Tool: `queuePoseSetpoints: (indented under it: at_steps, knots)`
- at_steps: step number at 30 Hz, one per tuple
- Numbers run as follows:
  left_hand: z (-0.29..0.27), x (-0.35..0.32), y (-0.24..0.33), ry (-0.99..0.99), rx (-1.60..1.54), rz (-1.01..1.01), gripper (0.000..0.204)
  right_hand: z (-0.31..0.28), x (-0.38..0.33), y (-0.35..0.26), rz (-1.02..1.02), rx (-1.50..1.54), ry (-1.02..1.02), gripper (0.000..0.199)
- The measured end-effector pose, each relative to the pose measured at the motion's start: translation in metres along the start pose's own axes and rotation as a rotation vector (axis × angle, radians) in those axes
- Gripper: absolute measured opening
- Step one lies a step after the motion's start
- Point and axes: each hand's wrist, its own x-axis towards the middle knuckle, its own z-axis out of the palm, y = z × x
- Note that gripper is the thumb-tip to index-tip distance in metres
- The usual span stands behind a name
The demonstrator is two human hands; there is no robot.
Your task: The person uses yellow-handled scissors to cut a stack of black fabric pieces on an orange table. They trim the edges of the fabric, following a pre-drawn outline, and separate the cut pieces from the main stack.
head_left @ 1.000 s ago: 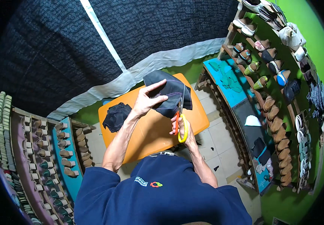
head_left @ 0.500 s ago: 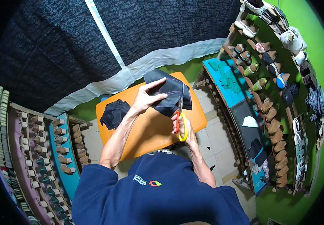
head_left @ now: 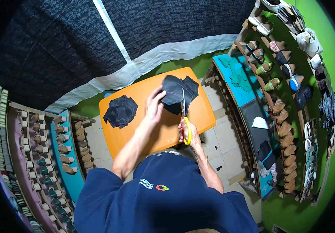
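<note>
My left hand (head_left: pixel 154 104) grips the left edge of a black piece of fabric (head_left: pixel 172 88) with a thin pinkish line across it, held above an orange table (head_left: pixel 156 136). Yellow-and-orange handled scissors (head_left: pixel 188 134) sit in my right hand (head_left: pixel 190 134), thumb and fingers through the loops. Their blades point away from me and lie over the fabric's right part; whether they are parted I cannot tell. Left of my left hand, a crumpled pile of black fabric (head_left: pixel 121 112) rests on the table.
Racks of brown shoe lasts (head_left: pixel 286 149) and shoes (head_left: pixel 265 68) stand on the right, beside a turquoise-topped shelf (head_left: pixel 237 73) with green scraps. More lasts (head_left: pixel 64 149) line the left shelves. A dark patterned curtain (head_left: pixel 59 50) hangs behind the table. Dark scraps (head_left: pixel 219 168) lie on the tiled floor.
My left hand has turned, its fingers now curled on the fabric edge instead of spread over it. The fabric has shifted and folded rightward. The scissors have moved slightly left and toward me.
</note>
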Motion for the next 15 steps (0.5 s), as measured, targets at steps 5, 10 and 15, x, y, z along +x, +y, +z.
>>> queuePoseSetpoints:
  at_steps: [5,10,15]
  knots:
    - [0.017,-0.042,-0.052,0.122,-0.278,-0.123,0.054,0.002,0.002,0.016,-0.003,-0.209,0.040,0.065]
    - [0.019,-0.040,-0.051,0.099,-0.065,-0.087,0.056,0.004,0.001,0.018,0.057,-0.084,0.067,0.056]
    - [0.009,-0.023,-0.029,-0.111,0.090,-0.125,0.059,-0.002,-0.007,0.005,0.033,-0.086,0.012,0.055]
